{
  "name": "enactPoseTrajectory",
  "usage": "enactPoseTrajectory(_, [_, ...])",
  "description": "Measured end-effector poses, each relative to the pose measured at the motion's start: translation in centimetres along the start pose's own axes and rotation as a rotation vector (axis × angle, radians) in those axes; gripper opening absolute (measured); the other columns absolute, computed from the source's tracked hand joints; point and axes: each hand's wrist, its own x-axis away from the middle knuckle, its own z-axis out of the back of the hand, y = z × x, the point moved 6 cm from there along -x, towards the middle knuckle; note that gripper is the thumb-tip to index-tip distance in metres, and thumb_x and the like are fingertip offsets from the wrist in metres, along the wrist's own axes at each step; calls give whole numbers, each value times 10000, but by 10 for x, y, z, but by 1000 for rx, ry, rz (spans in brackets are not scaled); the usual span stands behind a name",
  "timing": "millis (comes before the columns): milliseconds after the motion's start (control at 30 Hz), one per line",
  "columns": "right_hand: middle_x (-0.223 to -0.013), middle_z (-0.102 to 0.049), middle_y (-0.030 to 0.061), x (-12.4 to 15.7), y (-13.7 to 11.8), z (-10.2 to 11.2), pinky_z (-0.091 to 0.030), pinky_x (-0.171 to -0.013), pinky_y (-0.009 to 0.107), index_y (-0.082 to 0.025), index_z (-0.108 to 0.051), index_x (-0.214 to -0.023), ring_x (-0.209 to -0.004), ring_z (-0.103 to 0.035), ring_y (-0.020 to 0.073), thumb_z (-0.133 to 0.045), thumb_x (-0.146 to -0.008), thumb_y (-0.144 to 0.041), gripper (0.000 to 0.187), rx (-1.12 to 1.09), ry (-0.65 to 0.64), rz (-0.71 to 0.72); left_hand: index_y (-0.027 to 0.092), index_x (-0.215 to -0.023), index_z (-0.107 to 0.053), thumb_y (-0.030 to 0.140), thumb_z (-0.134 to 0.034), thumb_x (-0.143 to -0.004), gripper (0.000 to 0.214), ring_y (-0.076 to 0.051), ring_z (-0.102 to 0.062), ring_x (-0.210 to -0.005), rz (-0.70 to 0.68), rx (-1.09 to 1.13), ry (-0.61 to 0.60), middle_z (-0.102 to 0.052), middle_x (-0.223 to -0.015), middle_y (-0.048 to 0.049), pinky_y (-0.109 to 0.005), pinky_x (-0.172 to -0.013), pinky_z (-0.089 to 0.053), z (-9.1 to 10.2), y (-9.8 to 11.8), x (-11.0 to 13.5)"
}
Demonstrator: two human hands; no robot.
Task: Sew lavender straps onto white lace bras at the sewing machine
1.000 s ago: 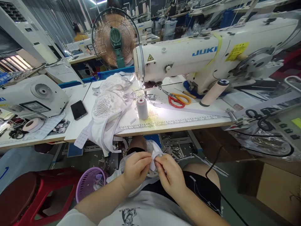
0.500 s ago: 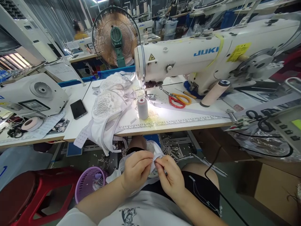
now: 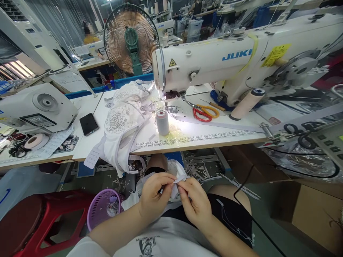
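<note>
Low in the lap, the left hand (image 3: 154,194) and the right hand (image 3: 194,200) meet fingertip to fingertip, each grip pinched narrow on the small white fabric piece (image 3: 179,179). The piece sits right between the two grips, its upper edge caught by the thumb and forefinger of both hands. The rest of it bunches behind the fingers over the knee, below the front edge of the counter (image 3: 203,144). On the floor, left of the left forearm, stands a purple basket (image 3: 103,211) with scraps in it, and a red stool (image 3: 43,221) is further left. Up on the counter, a pile of white lace garments (image 3: 122,121) spills over the front edge, well above and apart from the hands. Just right of the pile a grey thread spool (image 3: 162,122) stands upright in the lamp's light. A black phone (image 3: 89,124) lies flat to the left of the pile. Scissors (image 3: 205,112) with red and yellow handles lie further back to the right, near the base of the white sewing machine (image 3: 214,60). Behind the machine's head stands a fan (image 3: 131,37).
</note>
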Motion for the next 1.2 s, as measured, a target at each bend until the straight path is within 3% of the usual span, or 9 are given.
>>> enactPoseTrajectory(300, [-778, -523, 37, 1, -1, 2, -461, -589, 272, -203, -539, -1062, -694, -510, 142, -443, -807, -29, 323, 1, 19, 16, 187, -868, -588, 52, -540, -768, 174, -148, -634, -821, 33, 27, 10, -680, -856, -41, -284, -733, -523, 1, 1, -2])
enactPoseTrajectory(633, [-715, -467, 18, -1, -1, 1, -426, -531, 256, -199, -549, -947, -635, -470, 135, -435, -815, -52, 228, 13, 45, -14, 198, -880, -576, 70, -542, -782, 164, -147, -632, -823, 48, 34, -15, -682, -877, -41, -284, -740, -513, -1, 0, 4])
enactPoseTrajectory(900, [-726, -464, 21, -4, 2, 2, -421, -535, 253, -189, -538, -949, -646, -464, 132, -428, -820, -47, 220, -9, 48, -22, 194, -905, -573, 57, -546, -766, 196, -150, -576, -870, -40, 47, -2, -584, -947, -64, -288, -734, -490, -4, 2, 1])
enactPoseTrajectory(1000, [-694, -451, 10, -7, 3, 4, -410, -523, 250, -197, -557, -929, -623, -460, 129, -436, -822, -61, 211, -7, 55, -18, 173, -789, -555, 152, -523, -804, 42, -161, -552, -837, 101, 145, -21, -556, -879, -65, -310, -732, -467, -6, -5, -2])
enactPoseTrajectory(1100, [-681, -454, 6, -6, 5, 4, -415, -526, 254, -201, -579, -908, -614, -473, 129, -443, -825, -82, 199, -1, 47, -15, 167, -706, -524, 246, -497, -833, 152, -154, -533, -759, 384, 298, -85, -551, -779, -54, -292, -692, -452, -13, -19, -2])
enactPoseTrajectory(1200, [-699, -457, 10, -2, 11, 4, -423, -536, 263, -208, -574, -936, -629, -480, 133, -445, -825, -80, 213, 3, 39, -4, 164, -700, -550, 301, -585, -776, 160, -152, -521, -750, 587, 399, -150, -538, -773, -44, -273, -676, -443, -20, -27, 1])
